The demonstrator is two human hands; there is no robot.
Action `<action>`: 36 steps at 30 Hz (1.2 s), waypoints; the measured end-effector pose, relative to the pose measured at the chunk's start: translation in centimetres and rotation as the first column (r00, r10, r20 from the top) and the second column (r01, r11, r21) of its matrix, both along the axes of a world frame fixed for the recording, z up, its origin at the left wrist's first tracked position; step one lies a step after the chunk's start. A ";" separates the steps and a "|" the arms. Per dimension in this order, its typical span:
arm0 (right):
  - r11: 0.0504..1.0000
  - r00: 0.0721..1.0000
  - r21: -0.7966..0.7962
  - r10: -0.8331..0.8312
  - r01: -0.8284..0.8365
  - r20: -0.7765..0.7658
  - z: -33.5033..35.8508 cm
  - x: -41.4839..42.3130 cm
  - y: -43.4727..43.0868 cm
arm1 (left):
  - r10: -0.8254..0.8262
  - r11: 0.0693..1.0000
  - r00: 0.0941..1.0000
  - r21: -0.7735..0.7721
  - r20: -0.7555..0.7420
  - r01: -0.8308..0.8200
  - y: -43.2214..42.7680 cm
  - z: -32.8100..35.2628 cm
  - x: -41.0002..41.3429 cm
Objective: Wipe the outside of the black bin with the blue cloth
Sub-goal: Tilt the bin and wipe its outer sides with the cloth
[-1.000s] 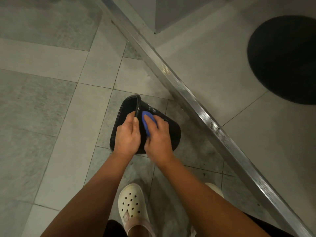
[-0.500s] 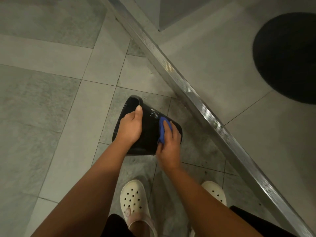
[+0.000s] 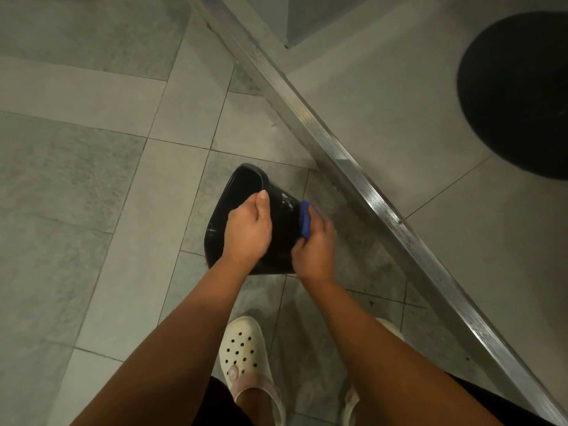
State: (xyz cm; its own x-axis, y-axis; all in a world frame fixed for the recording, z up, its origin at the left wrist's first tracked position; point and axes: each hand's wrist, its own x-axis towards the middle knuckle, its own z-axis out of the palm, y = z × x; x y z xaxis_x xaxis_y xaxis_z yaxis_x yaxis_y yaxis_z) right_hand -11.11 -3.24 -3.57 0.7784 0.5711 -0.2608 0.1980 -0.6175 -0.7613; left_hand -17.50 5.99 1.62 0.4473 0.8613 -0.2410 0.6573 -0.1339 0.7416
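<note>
Two hands are on the black bin (image 3: 281,222), which sits tilted on the grey tiled floor (image 3: 92,186) just ahead of your feet, its open mouth turned toward eleven o'clock and its base toward you. Your left hand (image 3: 248,230) is closed over the rim at the near side of the mouth — thumb lying along the top edge, the other fingers curled under and hidden from view. Your right hand (image 3: 313,249) is closed around the blue cloth (image 3: 305,218), bunched into a wad, and presses it against the bin's outer wall at the three o'clock side; only the upper part of the cloth shows above your fingers. A pale smear or glare marks the glossy wall between the two hands; which it is cannot be told.

Your white perforated clog (image 3: 246,352) stands at six o'clock from the bin, well clear of it; the second clog (image 3: 395,329) is mostly hidden behind your right forearm. A ribbed metal strip (image 3: 368,192) runs diagonally from twelve o'clock down to four o'clock, passing near the bin's right side without touching it. Beyond the strip, at two o'clock, lies a round black mat (image 3: 516,93) — well apart from the work.
</note>
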 end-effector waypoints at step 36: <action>0.973 0.967 0.015 0.229 -0.232 0.116 1.0 -0.5 -0.2 | -0.073 0.988 0.997 0.135 0.007 0.071 0.0 0.1 -0.8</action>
